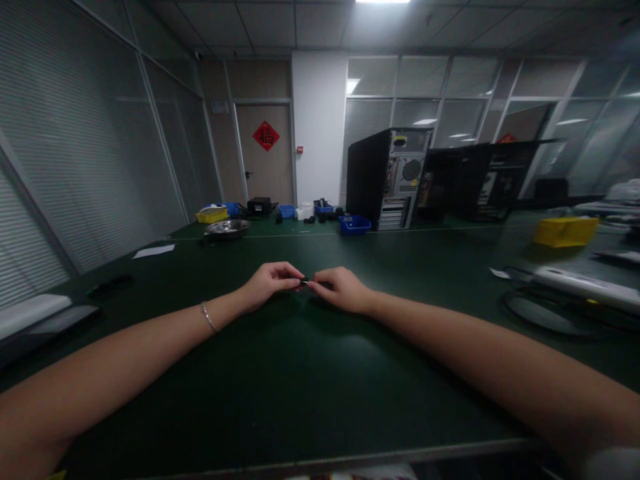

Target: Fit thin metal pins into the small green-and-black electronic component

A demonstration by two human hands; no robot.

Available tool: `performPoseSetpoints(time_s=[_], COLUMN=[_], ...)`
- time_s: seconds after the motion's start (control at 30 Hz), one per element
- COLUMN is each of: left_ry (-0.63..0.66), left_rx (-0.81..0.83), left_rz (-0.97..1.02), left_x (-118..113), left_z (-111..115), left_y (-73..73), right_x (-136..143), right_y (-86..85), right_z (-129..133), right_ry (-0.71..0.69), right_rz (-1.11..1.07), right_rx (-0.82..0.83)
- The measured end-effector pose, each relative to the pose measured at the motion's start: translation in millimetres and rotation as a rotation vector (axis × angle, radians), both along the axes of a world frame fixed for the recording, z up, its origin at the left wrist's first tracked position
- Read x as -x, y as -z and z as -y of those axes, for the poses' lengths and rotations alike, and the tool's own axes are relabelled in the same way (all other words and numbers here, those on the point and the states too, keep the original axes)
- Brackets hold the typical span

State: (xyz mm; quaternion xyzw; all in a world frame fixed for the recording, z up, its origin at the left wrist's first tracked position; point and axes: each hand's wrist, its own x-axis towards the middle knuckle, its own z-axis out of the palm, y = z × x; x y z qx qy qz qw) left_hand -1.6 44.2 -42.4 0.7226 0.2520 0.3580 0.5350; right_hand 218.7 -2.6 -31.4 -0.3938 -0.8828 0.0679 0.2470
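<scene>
Just above the dark green table [295, 373], my left hand [270, 283] and my right hand [343, 288] meet at the fingertips. Between them is a small dark piece [304, 281] with a light, shiny bit at its right end. My left thumb and fingers pinch its dark part. The right thumb and forefinger close on the light end. Its kind is too small to make out, and the fingers cover much of it. A bracelet [209, 317] circles my left wrist.
Computer towers [390, 177] stand at the back right. A blue bin [355, 225], a metal bowl [227, 229] and a yellow tray [212, 215] line the far side. A yellow bin [566, 231] and a coiled cable [545, 330] lie right. White paper [154, 251] rests left.
</scene>
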Motion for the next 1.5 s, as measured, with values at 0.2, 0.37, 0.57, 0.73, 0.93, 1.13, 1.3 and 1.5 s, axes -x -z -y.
performPoseSetpoints(time_s=[0.2, 0.37, 0.57, 0.73, 0.93, 1.13, 1.3, 1.5], left_ry=[0.0, -0.001, -0.005, -0.027, -0.057, -0.085, -0.043, -0.001], left_rx=[0.003, 0.024, 0.027, 0.044, -0.03, -0.097, -0.053, 0.005], left_rz=[0.011, 0.045, 0.051, 0.054, 0.032, -0.003, 0.011, 0.024], left_x=[1.0, 1.9, 1.4, -0.1, -0.5, -0.6, -0.8, 1.0], left_z=[-0.5, -2.1, -3.1, -2.4, -2.5, -1.3, -0.9, -3.6], left_y=[-1.3, -1.4, -0.9, -1.1, -0.1, -0.6, 0.0, 2.3], right_x=[1.1, 0.8, 0.9, 1.4, 1.5, 1.6, -0.2, -0.6], right_y=[2.0, 2.3, 1.1, 2.5, 2.7, 2.5, 3.4, 2.9], right_z=[-1.8, -2.1, 0.3, -0.6, -1.3, -2.1, -2.8, -1.5], right_ry=[0.009, 0.052, 0.055, 0.055, 0.067, 0.083, 0.049, 0.007], right_rz=[-0.002, -0.016, -0.035, -0.027, 0.002, 0.008, 0.0, -0.001], right_rx=[-0.026, -0.083, -0.084, -0.082, -0.1, -0.099, -0.101, -0.101])
